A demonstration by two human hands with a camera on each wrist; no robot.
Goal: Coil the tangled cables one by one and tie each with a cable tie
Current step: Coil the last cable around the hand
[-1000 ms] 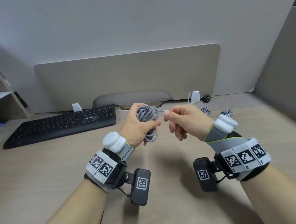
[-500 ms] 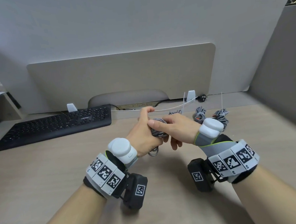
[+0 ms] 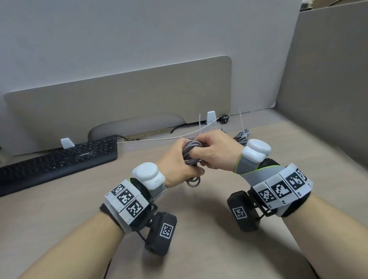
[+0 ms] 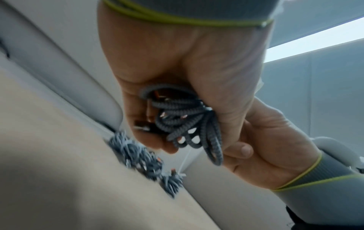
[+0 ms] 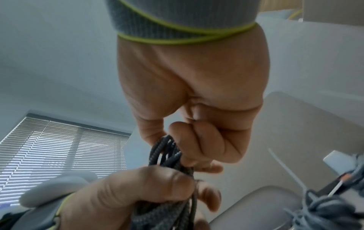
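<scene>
My left hand (image 3: 176, 165) grips a coiled grey braided cable (image 3: 189, 148) a little above the desk; its loops hang below the fist (image 4: 183, 123). From the right, my right hand (image 3: 213, 151) closes over the top of the coil, thumb pressed on it and fingers curled round the loops (image 5: 165, 149). A thin white cable tie strip (image 3: 200, 122) stands up behind the hands. Whether my right fingers also pinch it is hidden. Several tied grey coils (image 3: 243, 134) lie on the desk behind my right hand, also visible in the left wrist view (image 4: 135, 154).
A black keyboard (image 3: 49, 161) lies at the left rear. A beige divider panel (image 3: 119, 104) stands along the back, a grey partition (image 3: 329, 107) on the right. A thin white line (image 3: 152, 139) runs along the desk's back edge.
Both hands dropped lower and came together. My right hand went from pinching the white tie beside the coil to closing over the coil. The head view shifted right.
</scene>
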